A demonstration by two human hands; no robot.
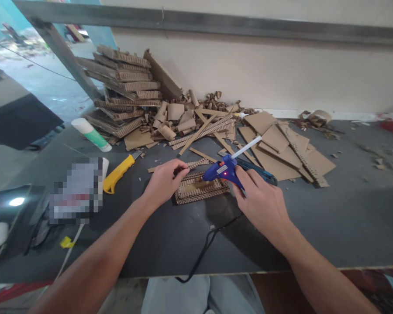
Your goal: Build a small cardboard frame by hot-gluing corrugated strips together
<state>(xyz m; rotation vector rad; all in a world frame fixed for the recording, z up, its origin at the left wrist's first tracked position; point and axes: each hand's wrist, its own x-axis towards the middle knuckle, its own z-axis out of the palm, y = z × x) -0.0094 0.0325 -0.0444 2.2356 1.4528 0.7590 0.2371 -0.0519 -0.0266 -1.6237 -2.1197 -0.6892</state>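
Note:
My right hand is closed around the grip of a blue hot glue gun. A white glue stick pokes out of its back, its red light glows, and its nozzle points down at a small cardboard frame built of corrugated strips. My left hand rests on the frame's left end, fingers curled and pinching its upper edge. The gun's black cord runs off the table's near edge.
Stacked corrugated cardboard, rolled scraps and flat sheets cover the back of the dark table. A yellow utility knife, a white-green tube and a blurred package lie at the left. A wall stands behind.

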